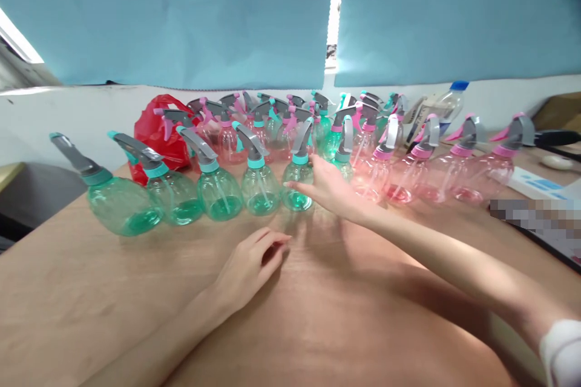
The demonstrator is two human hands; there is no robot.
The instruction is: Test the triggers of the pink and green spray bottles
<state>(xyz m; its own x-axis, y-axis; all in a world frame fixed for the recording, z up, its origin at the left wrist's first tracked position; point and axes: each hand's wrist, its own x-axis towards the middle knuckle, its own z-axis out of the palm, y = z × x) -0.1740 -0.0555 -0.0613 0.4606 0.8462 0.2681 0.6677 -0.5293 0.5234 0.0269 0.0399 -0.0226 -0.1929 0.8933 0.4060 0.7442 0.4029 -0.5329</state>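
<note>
Spray bottles stand in a front row across the table. My right hand (330,187) is at a green spray bottle (299,201) near the middle, its thumb across the front and its fingers behind the bottle's right side, closed around it. Another green spray bottle (344,168) is partly hidden behind that hand. My left hand (247,266) rests on the tabletop in front of the row, loosely curved, with a gap between thumb and fingers and nothing in it. Nearest to it is a green spray bottle (260,190) with a grey trigger head.
More green bottles, such as the tilted-looking one (122,205), line the left; pink spray bottles (439,180) line the right. Several more crowd behind, beside a red plastic bag (157,127). A blue-capped bottle (451,103) and a blurred-out flat object (540,224) are at right.
</note>
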